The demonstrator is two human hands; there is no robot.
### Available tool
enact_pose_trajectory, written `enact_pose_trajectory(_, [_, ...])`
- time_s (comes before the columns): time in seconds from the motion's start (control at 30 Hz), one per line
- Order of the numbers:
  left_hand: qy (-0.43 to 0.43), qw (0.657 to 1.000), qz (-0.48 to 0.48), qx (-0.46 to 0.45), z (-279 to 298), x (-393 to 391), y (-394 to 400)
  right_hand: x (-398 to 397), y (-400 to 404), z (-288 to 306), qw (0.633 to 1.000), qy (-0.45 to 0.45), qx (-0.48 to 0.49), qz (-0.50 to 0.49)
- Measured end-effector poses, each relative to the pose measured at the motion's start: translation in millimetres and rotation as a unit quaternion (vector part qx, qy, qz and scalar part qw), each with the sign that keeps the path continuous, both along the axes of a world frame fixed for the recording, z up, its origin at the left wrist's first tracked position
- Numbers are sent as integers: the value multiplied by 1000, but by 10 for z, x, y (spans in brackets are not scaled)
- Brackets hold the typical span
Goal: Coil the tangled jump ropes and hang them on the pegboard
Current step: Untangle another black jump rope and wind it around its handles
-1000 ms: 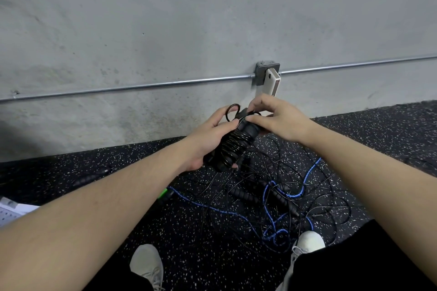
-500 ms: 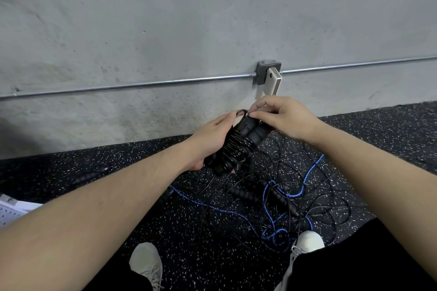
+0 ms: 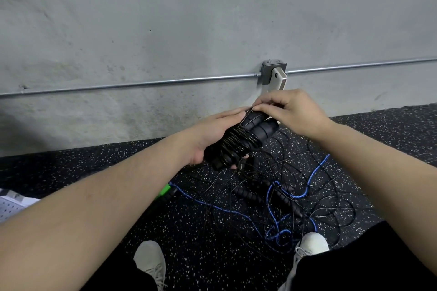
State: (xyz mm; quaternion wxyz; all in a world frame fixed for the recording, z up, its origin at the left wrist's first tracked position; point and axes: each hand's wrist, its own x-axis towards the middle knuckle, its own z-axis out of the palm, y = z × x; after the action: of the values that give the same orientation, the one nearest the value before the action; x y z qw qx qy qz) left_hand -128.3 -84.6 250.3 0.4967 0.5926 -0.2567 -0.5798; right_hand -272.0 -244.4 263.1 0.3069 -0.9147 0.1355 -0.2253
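Black ribbed handles [image 3: 250,136], glossy thin cord wound round: gripped in my left hand [image 3: 208,137]. My right hand [image 3: 290,111] fingers pinch the cord end. Tangled ropes [image 3: 283,198] on speckled rubber floor [image 3: 189,231].

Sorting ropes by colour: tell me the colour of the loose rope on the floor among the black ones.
Blue rope, clearest in the head view.

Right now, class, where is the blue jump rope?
In the head view, the blue jump rope lies on the speckled floor, tangled among loose black ropes, below the hands and beside the right shoe.

Glossy black cord [image 3: 238,140], speckled rubber floor [image 3: 212,243]
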Motion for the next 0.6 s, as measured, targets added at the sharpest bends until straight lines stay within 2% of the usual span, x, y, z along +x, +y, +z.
enact_pose_trajectory(0.3, [34,999,-23,17,89,16,78,77,8,27,999,5,-37,15])
enact_pose_trajectory(0.43, [8,1000,-16,-1,49,53,81,143,51,-20,999,3,54,-1])
enact_pose_trajectory(0.53, [-18,999,39,-31,15,63,61,191,47,24,994,-6,110,-23])
enact_pose_trajectory(0.6, [-68,993,72,-57,-18,67,37,199,33,56,988,10,149,-30])
